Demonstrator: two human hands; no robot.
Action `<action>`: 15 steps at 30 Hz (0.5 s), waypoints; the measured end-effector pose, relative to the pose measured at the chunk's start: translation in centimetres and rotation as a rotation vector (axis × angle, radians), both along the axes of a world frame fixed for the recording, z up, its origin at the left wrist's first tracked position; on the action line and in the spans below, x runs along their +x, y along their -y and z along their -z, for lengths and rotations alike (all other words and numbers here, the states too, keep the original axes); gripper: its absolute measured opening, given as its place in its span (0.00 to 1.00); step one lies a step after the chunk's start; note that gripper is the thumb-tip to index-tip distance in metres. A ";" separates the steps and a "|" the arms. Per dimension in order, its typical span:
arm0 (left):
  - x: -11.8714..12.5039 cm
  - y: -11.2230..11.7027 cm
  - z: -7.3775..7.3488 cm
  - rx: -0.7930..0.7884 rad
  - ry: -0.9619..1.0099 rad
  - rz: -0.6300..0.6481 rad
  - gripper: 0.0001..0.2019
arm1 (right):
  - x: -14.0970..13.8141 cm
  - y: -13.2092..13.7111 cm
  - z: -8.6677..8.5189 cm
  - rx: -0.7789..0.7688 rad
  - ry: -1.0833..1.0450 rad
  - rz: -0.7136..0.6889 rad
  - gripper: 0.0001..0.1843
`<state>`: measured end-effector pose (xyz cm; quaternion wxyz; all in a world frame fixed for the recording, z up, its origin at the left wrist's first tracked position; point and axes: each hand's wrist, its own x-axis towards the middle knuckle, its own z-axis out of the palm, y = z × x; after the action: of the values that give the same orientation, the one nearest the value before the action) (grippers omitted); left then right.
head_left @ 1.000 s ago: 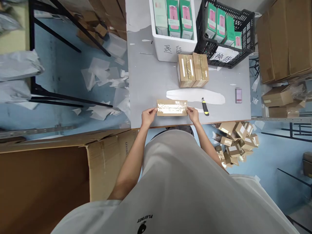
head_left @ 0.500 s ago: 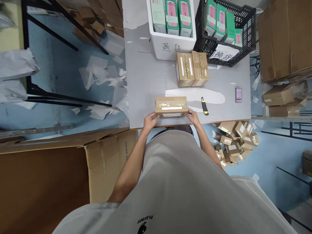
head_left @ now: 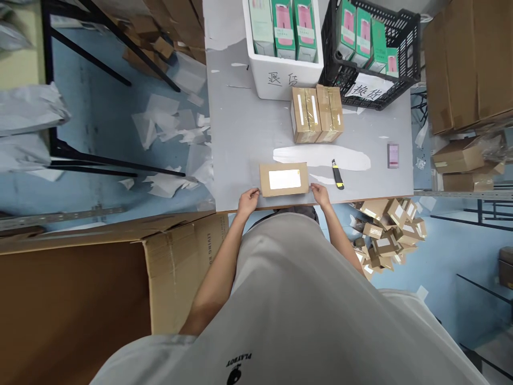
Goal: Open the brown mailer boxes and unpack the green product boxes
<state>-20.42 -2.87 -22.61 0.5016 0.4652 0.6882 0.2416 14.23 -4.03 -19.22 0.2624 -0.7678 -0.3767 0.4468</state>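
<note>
A small brown cardboard box (head_left: 284,179) lies flat near the front edge of the grey table (head_left: 240,133), with a white label facing up. My left hand (head_left: 248,202) has its curled fingertips at the box's lower left corner. My right hand (head_left: 320,193) pinches the box's right end. Both hands rest at the table's edge, just in front of my body.
A yellow-and-black utility knife (head_left: 337,175) lies right of the box. Behind it sit two taped boxes (head_left: 316,115), a white foam bin (head_left: 286,81) and a black crate (head_left: 412,53) of green cartons. A pink device (head_left: 393,155) lies far right. Small boxes (head_left: 385,235) litter the floor; a big open carton (head_left: 80,299) stands left.
The box has been rolled over between my hands: its taped face showed before, then an edge, and now the white-labelled face is up. My hands slid slightly toward me.
</note>
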 end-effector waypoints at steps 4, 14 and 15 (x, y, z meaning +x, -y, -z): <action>0.4 1.0 -0.1 -0.083 0.043 -0.045 0.13 | -0.7 2.3 0.2 -0.017 -0.016 -0.006 0.11; -0.2 -3.6 -3.9 0.083 0.095 -0.178 0.16 | -1.0 -0.8 -2.5 0.197 -0.021 0.026 0.16; -0.2 -4.1 -4.5 0.116 0.087 -0.179 0.16 | -1.1 -1.4 -2.7 0.219 -0.022 0.027 0.17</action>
<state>-20.66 1.21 -18.12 0.4796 0.4191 0.6895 0.3448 13.18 -2.62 -16.48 0.3549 -0.7347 -0.4097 0.4079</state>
